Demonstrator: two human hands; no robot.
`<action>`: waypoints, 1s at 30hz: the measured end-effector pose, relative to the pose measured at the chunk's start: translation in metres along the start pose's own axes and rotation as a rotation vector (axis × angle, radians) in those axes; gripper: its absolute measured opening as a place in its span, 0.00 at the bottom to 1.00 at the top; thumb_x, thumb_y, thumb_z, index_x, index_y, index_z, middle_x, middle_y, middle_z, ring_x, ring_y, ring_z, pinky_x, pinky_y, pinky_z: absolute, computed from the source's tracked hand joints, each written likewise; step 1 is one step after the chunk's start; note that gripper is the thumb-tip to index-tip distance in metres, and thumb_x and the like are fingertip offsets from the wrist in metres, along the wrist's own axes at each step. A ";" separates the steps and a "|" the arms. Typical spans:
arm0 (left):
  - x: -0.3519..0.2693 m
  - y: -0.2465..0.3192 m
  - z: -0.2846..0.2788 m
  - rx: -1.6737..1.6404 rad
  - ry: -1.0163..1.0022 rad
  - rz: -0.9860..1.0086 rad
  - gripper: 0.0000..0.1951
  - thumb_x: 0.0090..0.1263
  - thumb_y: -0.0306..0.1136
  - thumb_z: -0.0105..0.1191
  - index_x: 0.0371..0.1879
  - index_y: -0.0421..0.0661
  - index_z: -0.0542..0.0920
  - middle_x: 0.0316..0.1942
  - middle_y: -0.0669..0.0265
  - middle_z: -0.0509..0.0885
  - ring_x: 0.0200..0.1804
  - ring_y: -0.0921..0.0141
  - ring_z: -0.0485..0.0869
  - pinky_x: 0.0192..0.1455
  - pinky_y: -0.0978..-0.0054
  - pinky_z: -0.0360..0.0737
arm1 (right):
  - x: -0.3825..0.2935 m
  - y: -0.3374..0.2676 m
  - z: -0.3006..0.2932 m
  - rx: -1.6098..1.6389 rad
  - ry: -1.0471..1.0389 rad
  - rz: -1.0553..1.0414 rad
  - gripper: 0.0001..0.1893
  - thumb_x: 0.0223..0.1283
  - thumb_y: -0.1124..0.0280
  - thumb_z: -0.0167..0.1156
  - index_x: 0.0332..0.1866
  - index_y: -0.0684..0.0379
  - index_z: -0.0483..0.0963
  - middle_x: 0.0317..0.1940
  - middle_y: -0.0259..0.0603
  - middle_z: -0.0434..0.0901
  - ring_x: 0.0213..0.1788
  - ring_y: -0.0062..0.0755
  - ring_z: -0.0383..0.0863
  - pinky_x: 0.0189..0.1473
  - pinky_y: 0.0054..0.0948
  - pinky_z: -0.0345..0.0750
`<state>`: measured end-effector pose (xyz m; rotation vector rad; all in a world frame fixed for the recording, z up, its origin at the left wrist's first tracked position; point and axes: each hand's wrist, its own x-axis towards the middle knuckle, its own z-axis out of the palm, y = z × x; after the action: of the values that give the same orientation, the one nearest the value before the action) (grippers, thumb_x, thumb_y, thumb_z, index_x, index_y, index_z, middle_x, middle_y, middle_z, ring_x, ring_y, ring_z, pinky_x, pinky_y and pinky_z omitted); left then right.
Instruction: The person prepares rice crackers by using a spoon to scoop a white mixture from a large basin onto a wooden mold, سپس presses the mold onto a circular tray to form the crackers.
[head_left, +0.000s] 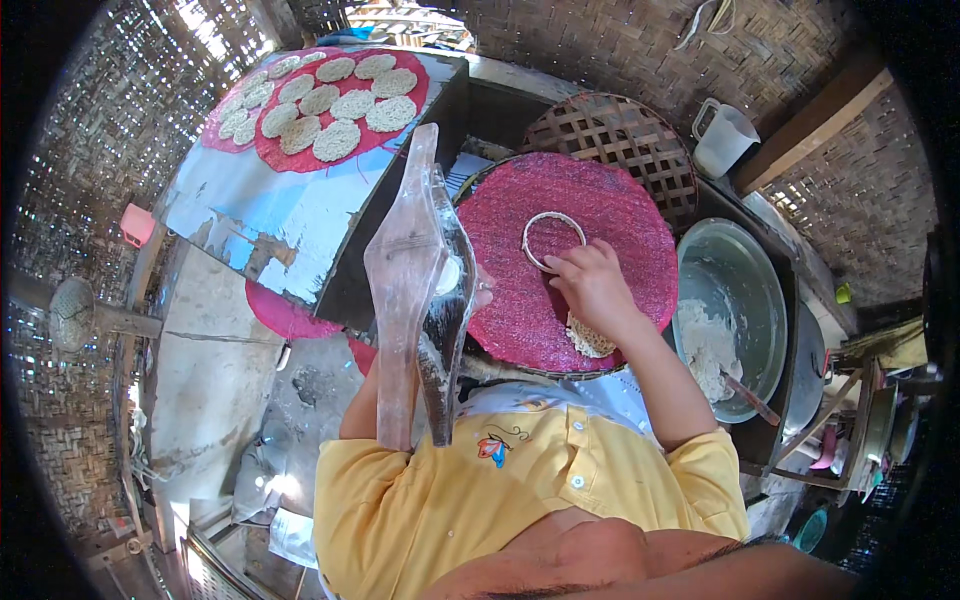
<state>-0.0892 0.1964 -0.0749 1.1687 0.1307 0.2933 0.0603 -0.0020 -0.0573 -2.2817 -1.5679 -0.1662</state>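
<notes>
A two-piece wooden hand press (406, 255) is raised over the left side of a round magenta mesh mat (501, 217). My left hand (484, 291) is mostly hidden behind it, with a few fingers showing at its right edge as it holds the press. Between the press's two paddle-shaped halves sits a round white part (448, 276). My right hand (594, 283) pinches the lower right of a thin pale ring (556, 215) lying on the mat. Below that hand, a lacy disc of pale dough strands (587, 337) rests on the mat, partly covered by my right forearm.
At the upper left, a worn blue-white tabletop (247, 199) carries magenta mats with several lacy dough discs (336, 140). A basin (731, 274) of pale dough with a utensil stands right. A woven bamboo tray (615, 127) and plastic jug (724, 140) are behind.
</notes>
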 end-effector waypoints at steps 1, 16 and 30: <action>-0.001 0.002 -0.002 0.001 -0.001 -0.002 0.19 0.53 0.34 0.58 0.45 0.43 0.75 0.45 0.58 0.78 0.49 0.67 0.76 0.58 0.66 0.67 | 0.004 0.001 0.005 -0.017 -0.033 -0.035 0.12 0.48 0.72 0.60 0.40 0.55 0.77 0.35 0.38 0.77 0.44 0.37 0.74 0.57 0.44 0.63; -0.016 -0.005 -0.012 -0.090 0.148 0.015 0.19 0.53 0.33 0.57 0.46 0.43 0.75 0.45 0.58 0.77 0.50 0.67 0.76 0.59 0.65 0.66 | -0.020 -0.007 -0.028 0.185 -0.238 -0.226 0.16 0.32 0.78 0.61 0.34 0.51 0.79 0.39 0.33 0.75 0.50 0.35 0.70 0.63 0.50 0.54; -0.009 -0.007 -0.002 -0.120 0.184 0.036 0.19 0.54 0.33 0.55 0.46 0.44 0.74 0.46 0.58 0.77 0.50 0.67 0.75 0.60 0.64 0.65 | -0.004 0.013 -0.002 0.185 -0.112 0.089 0.16 0.51 0.71 0.58 0.48 0.55 0.75 0.38 0.41 0.76 0.46 0.42 0.72 0.53 0.38 0.64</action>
<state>-0.0974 0.1932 -0.0825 1.0252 0.2502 0.4350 0.0709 -0.0101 -0.0599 -2.2428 -1.4651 0.1272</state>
